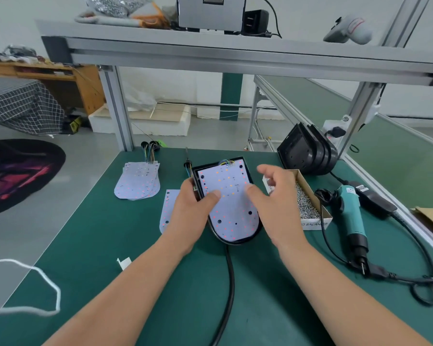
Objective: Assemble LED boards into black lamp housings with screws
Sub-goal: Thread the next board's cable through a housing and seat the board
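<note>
A black lamp housing (235, 239) lies on the green table (110, 245), and a white LED board (229, 196) sits inside it. My left hand (189, 206) grips the housing's left edge, its thumb pressing on the board. My right hand (276, 196) hovers over the right side of the board, thumb touching the board's edge and fingers relaxed, holding nothing. Right of the housing stands a cardboard box of screws (308, 203). A teal electric screwdriver (351, 216) lies further right.
A stack of LED boards (138, 182) with wires lies at the back left, and a single board (168, 208) is partly under my left wrist. Stacked black housings (308, 152) lean at the back right. A black cable (229, 283) runs from the housing toward me. Aluminium posts frame the bench.
</note>
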